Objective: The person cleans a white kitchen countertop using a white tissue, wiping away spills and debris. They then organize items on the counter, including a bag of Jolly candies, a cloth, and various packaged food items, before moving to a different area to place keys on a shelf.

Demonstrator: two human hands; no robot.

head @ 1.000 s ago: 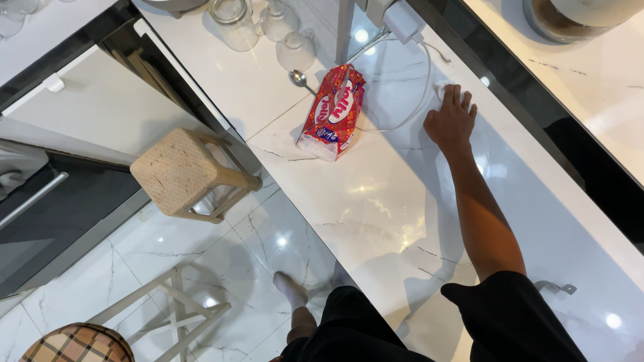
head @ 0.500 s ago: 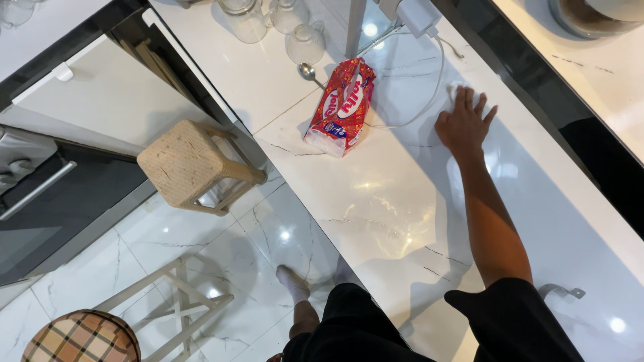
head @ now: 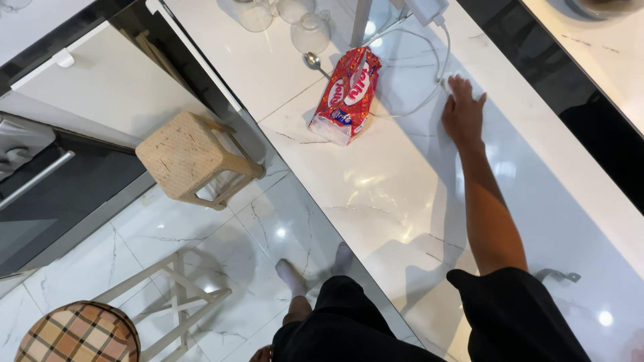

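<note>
Right hand (head: 463,112) rests palm-down on the white marble worktop (head: 376,201), arm stretched out from the near right. Fingers spread moderately and point to the far side; a bit of white cloth (head: 448,80) shows at the fingertips, pressed flat under them (how much lies beneath the palm cannot be told). The hand pins it rather than closing round it.

Left hand: not in view.

Key relation: the cloth lies at the far end of the hand, directly under the fingertips, touching. The forearm's long axis runs near-to-far, tilted slightly left, so the hand and cloth sit in line with the arm. Only the right arm is over the worktop, so it is the nearer one.

Cloth appearance: small, white, crumpled; nearly lost against the pale stone.

Surroundings:
- White cable (head: 429,100) loops on the worktop just left of the hand, running up to a white adapter (head: 426,9) at the far edge.
- Red bag (head: 347,95) lies further left, apart from the hand, long axis near-to-far, its clear end nearest.
- Spoon (head: 315,64) just beyond the bag's far left.
- Clear glasses (head: 295,20) stand at the far left of the worktop.
- Wicker stool (head: 191,159) on the glossy floor (head: 201,255) to the left; a plaid-seated stool (head: 77,332) at the near left corner.
</note>
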